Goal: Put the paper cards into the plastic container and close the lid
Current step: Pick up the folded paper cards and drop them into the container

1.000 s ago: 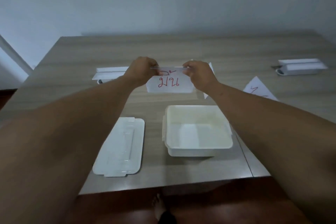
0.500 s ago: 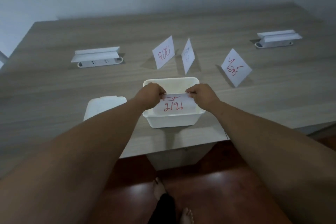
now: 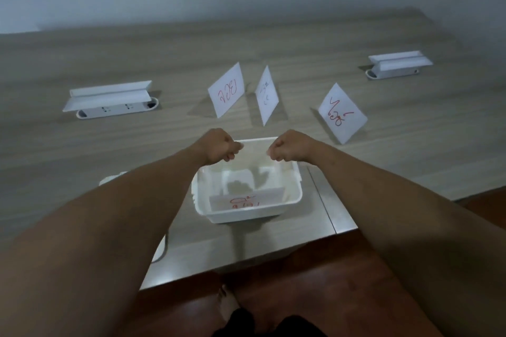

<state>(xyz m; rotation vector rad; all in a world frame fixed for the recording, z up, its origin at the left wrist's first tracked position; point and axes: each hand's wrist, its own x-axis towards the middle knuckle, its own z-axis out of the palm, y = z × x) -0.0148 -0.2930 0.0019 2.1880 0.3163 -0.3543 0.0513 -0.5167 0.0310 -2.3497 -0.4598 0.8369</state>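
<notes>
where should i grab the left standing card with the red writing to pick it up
Pinch the top edge of the left standing card between thumb and fingers, coming down from above. It stands tilted on the table, so the top edge is free on both faces. The narrow card stands close on its right, so stay clear of that side.

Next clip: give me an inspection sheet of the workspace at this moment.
Surface: wooden table.
Job's things: open plastic container near the front edge, one paper card inside; three folded cards standing behind it; lid mostly hidden under the left arm.
Clutter: nothing seen.
Grippers: left hand and right hand curled above the container, holding nothing.
Cables: nothing seen; two pop-up socket boxes.
Surroundings: plain wall, reddish floor.
</notes>
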